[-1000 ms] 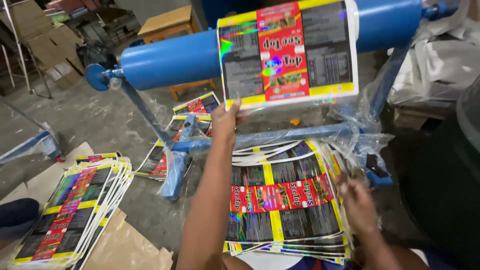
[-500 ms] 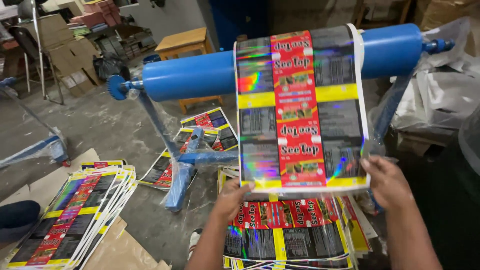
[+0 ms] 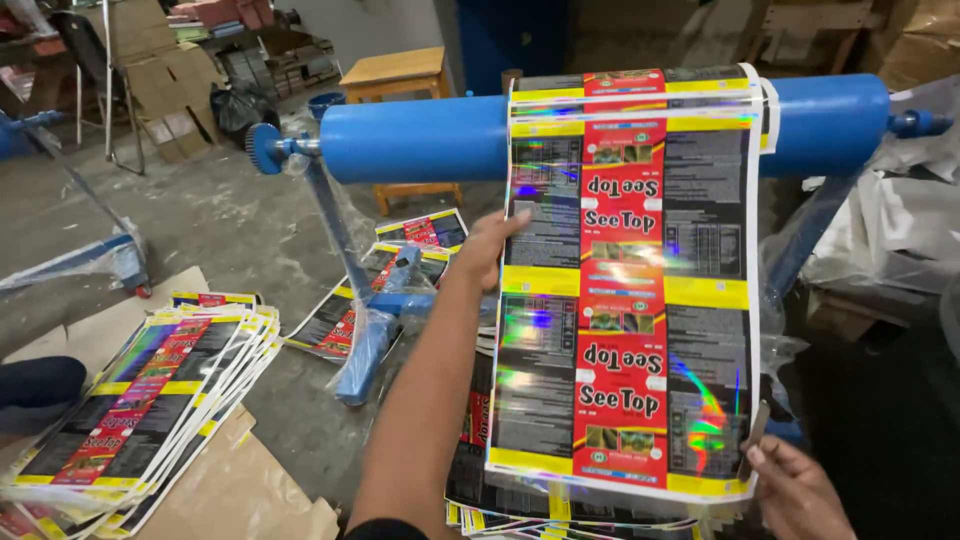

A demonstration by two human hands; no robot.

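Two hands are holding a printed glossy sheet (image 3: 625, 290) hanging from the blue roller (image 3: 420, 138): the left hand (image 3: 487, 250) is gripping its left edge midway, while the right hand (image 3: 795, 490) is pinching the near right corner, keeping it flat and taut. Finished sheets are lying stacked on the floor at left (image 3: 150, 400), within reach.

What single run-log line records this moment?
left hand: holds left edge of printed film | right hand: grips bottom corner | film draped over blue roller
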